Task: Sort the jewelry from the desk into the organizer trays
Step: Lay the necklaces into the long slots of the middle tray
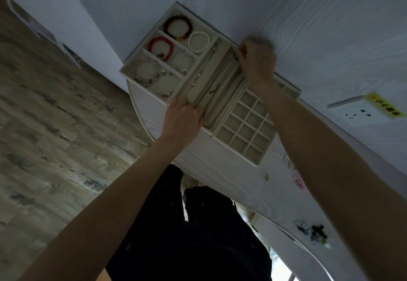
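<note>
White table [231, 166]: both hands pinched a necklace lengthwise along the long-slotted tray [211, 87], left hand [184, 120] at its near end, right hand [257, 60] at its far end.

desk [220, 159]: white, wood-grain | trays [242, 126]: three, side by side, under both hands' fingers | loose jewelry [297, 180]: near edge, well apart from fingers | dark bead cluster [312, 232]: farther still
</note>
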Available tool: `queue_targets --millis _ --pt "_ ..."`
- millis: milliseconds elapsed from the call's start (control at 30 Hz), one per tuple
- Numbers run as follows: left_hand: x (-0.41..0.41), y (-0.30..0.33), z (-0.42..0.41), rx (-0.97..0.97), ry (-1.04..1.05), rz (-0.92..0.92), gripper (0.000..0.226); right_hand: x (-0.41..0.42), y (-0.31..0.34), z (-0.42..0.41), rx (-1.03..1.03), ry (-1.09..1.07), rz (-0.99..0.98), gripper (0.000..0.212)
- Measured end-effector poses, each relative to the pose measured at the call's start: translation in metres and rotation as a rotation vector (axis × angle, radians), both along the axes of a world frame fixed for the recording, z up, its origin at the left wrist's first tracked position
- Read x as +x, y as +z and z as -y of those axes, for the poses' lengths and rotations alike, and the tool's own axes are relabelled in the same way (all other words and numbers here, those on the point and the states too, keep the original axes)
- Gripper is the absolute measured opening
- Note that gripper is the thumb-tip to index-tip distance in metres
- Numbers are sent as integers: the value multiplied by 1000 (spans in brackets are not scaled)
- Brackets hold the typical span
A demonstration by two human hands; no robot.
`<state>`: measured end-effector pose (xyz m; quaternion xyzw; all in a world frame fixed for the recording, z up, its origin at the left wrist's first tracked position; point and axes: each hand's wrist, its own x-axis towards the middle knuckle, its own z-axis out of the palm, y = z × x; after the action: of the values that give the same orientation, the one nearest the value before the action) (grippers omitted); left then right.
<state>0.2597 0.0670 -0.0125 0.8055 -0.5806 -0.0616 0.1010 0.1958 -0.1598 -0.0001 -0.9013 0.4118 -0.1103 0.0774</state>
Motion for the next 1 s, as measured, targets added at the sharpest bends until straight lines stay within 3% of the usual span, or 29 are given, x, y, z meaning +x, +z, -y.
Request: queue_targets --millis 200,333,767,1000 --pt "-1 5 -9 -30 -31 44 41 -7 3 -5 -37 94 -1 24" --pt "2 1 -15 -79 -49 69 37 -25 -3 -18 -33 156 -21 29" --pt "-1 -1 -20 -72 -80 128 34 -13 -10 -15 28 156 -364 36" --pt "-3 -1 -21 -24 -73 149 34 -8 -4 -11 -1 98 -355 34"
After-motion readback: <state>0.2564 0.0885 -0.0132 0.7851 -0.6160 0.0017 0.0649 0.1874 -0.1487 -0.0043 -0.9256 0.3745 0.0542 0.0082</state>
